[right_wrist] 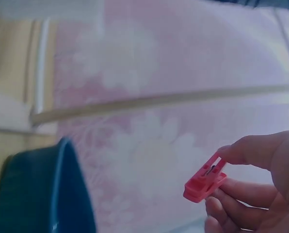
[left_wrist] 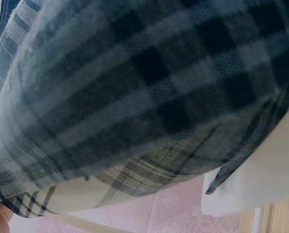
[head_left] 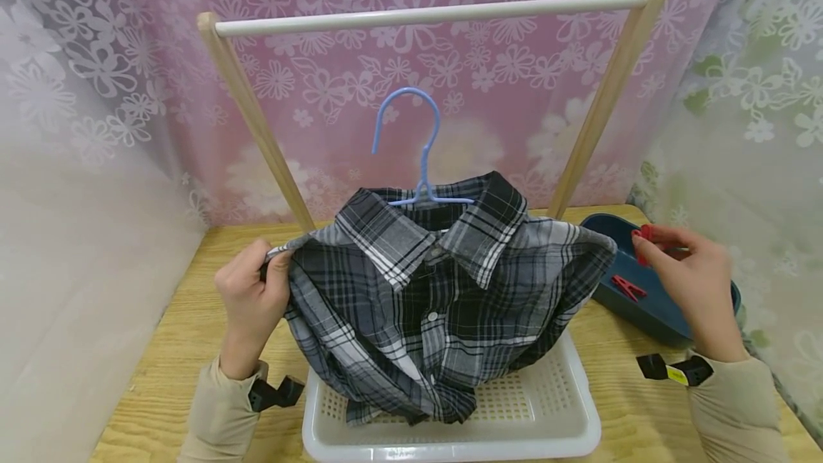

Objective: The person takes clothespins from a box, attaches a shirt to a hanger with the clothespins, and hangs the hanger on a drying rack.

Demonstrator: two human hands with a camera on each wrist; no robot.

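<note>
While left hand pinches shirt shoulder, right hand pinches red clip, blue tub beside, w/ basket under shirt.

A staged laundry corner is filling the frame: floral curtains are hanging behind a wooden tabletop drying rack at the top, a white basket is sitting at lower centre on a wooden table.

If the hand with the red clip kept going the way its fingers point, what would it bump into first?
Probably the plaid shirt. The right hand pinches the red clip, fingers pointing left toward the shirt's near shoulder, above the blue tub. Depth is hard to judge.
</note>
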